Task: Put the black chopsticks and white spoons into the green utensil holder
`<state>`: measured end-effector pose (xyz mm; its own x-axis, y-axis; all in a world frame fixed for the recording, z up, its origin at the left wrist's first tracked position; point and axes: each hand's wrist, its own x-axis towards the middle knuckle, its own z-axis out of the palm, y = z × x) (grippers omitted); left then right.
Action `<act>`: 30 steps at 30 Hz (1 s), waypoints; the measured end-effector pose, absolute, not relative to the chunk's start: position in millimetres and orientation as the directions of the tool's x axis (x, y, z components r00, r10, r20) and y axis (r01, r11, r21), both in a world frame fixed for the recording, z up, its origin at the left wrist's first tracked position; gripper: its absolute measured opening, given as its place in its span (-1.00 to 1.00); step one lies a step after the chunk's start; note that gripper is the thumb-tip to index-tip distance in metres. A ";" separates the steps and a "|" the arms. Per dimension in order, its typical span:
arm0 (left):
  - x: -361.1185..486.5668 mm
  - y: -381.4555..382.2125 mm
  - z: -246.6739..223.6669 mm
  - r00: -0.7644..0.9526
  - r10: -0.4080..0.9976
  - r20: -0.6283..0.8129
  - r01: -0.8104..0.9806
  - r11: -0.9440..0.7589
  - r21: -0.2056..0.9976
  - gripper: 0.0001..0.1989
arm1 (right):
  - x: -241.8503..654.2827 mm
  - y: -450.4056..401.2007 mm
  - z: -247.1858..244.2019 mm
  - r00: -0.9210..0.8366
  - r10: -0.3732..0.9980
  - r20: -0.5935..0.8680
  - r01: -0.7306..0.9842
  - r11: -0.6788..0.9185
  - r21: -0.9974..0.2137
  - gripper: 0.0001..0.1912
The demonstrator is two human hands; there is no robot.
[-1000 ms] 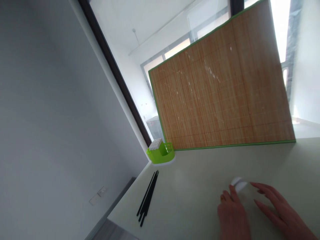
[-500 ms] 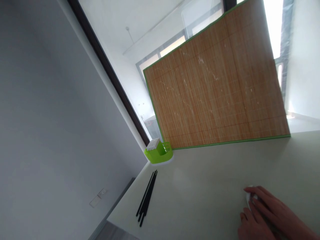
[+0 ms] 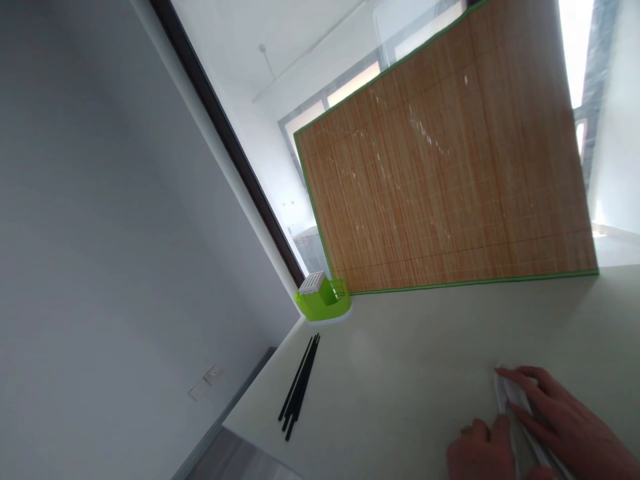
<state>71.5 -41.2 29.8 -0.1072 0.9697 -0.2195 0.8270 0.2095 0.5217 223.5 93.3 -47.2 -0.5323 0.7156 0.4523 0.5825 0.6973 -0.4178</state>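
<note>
Fingers (image 3: 530, 390) on both sides, white material (image 3: 515, 395) between them (partly covered)

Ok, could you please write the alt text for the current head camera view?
At the lower right, a person's right hand lies on a white strip on a pale table, the left hand close beside it. Black sticks lie together at left, a green basket stands behind them, and a green-edged brown mat stands at the back.
</note>
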 end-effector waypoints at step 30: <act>-253.4 -65.7 39.9 -0.785 0.620 -0.014 0.617 0.778 -0.117 -0.66 | 221.3 91.6 -54.5 -0.547 0.677 0.493 0.630 0.720 -0.291 -0.56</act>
